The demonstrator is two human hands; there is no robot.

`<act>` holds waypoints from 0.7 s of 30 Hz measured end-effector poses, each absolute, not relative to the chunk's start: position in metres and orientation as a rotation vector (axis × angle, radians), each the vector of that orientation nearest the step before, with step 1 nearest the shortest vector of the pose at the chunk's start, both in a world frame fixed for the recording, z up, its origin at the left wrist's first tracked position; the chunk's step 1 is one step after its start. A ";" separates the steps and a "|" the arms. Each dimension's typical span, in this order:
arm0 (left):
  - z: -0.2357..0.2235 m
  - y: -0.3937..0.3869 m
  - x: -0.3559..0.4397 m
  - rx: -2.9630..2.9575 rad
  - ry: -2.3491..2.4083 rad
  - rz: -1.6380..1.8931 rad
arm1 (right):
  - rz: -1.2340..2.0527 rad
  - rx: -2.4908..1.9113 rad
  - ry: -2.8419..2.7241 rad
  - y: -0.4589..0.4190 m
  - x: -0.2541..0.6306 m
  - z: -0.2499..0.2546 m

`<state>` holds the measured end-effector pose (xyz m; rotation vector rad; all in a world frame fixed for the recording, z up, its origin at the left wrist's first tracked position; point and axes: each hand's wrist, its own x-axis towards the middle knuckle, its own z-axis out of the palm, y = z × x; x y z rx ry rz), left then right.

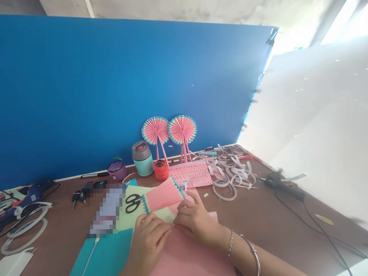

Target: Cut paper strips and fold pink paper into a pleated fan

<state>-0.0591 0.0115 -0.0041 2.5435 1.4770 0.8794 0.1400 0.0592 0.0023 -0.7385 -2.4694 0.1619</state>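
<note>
Side by side near the table's front, my left hand (151, 238) and my right hand (192, 219) are both closed on the upper edge of a sheet of pink paper (184, 257). Their fingertips almost meet at that edge, and the fingers hide part of it. Just beyond lies a pleated pink paper strip (163, 194) with blue-and-cream ends. Black-handled scissors (132, 203) rest at its left end, their blades hidden. Light green paper (122, 220) and teal paper (107, 249) lie under and left of these things.
Two round pink paper fans (182, 131) lean on the blue partition (115, 84). Before them stand a teal flask (143, 163), a red container (161, 171) and a patterned pink pouch (192, 174). White strips (235, 172) pile at right; a blurred phone (107, 211) lies left, near a purple cup (117, 171).
</note>
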 end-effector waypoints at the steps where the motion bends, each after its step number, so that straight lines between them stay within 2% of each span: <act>1: -0.005 0.013 -0.061 2.520 1.487 0.881 | 0.166 -0.740 -2.467 0.062 0.142 0.001; 6: -0.008 0.021 -0.077 2.232 1.669 0.947 | 0.313 -0.881 -2.421 0.087 0.168 0.003; 10: -0.011 0.028 -0.090 1.888 1.761 1.056 | 0.645 -1.045 -2.207 0.102 0.185 0.001; 15: -0.007 0.034 -0.098 1.526 1.597 1.137 | 1.079 -1.171 -1.832 0.112 0.194 -0.010; 21: -0.005 0.036 -0.101 1.179 1.515 1.129 | 1.322 -1.123 -1.612 0.115 0.196 -0.016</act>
